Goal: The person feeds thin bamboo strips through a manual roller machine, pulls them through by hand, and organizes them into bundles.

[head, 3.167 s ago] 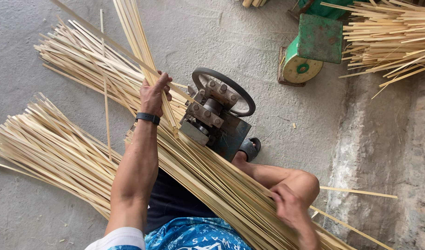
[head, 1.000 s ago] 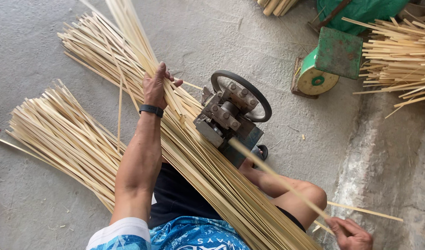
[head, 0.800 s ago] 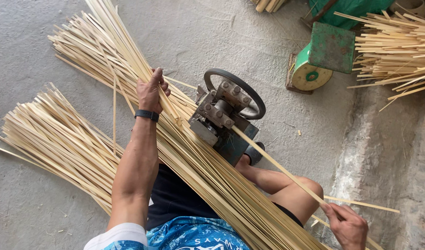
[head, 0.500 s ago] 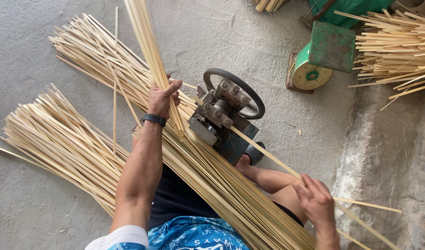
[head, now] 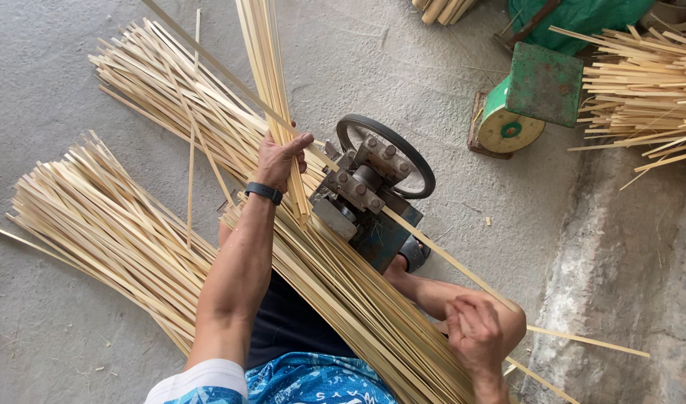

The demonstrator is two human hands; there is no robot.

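1. The grey concrete floor (head: 403,67) runs under everything I see.
2. A long bundle of pale bamboo strips (head: 358,307) lies across my lap, running from the fanned ends at the upper left down to the lower right, and it passes just left of the small machine.
3. A second heap of strips (head: 96,224) lies on the floor to my left, apart from the lap bundle at its far end.
4. A third stack of strips (head: 642,82) sits at the upper right, beside a green scale (head: 522,105).
5. The small splitting machine (head: 365,202), with its black wheel and bolted rollers, stands on the floor between my knees, touching the lap bundle.
6. My left hand (head: 279,161), a black band on its wrist, is closed around a small sheaf of strips (head: 272,90) that rises steeply and leaves the top edge.
7. My right hand (head: 474,337) is low at the right, fingers curled; it pinches a single strip (head: 440,254) that runs slantwise from the machine down to my fingers.
8. Loose slivers (head: 590,340) lie on the floor just right of that hand.
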